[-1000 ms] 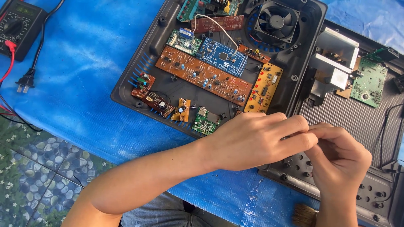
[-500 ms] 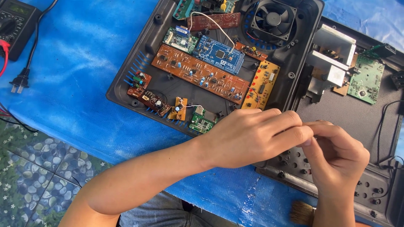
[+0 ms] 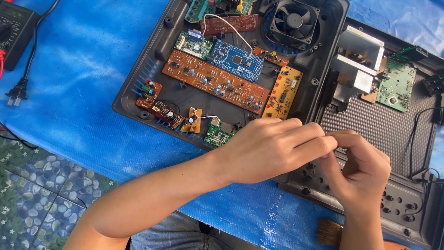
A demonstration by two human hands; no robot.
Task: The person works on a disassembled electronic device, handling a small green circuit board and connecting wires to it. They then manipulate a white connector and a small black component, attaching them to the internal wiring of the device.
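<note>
**Open black casing under two pinching hands**

The black casing (image 3: 152, 69) is lying open on the blue-covered table (image 3: 83, 92), its left half sitting as a shallow tray. Inside that tray a long brown circuit board (image 3: 215, 81) is running across the middle, with a blue board (image 3: 236, 60) just beyond it, a yellow board (image 3: 283, 91) at its right end, and a small green board (image 3: 217, 133) at the near edge. A round black fan (image 3: 294, 21) is sitting in the far right corner of the tray. The right half of the casing is showing a mesh panel (image 3: 384, 129), with a metal bracket (image 3: 358, 60) and a green board (image 3: 395, 85) lying at its far side.

The left hand (image 3: 273, 148) is reaching in from the near left, forearm stretching across the table edge, palm down, fingers curled and pressed together at the tips. The right hand (image 3: 360, 166) is rising from the near right, its fingers bent and meeting those of the left hand. Both hands are pinching at the same spot over the near rim between the two casing halves; what they are pinching is too small to tell.

A multimeter (image 3: 14, 23) is lying at the far left, a black plug (image 3: 16, 92) nearby, and a brush (image 3: 330, 231) is resting at the near right.
</note>
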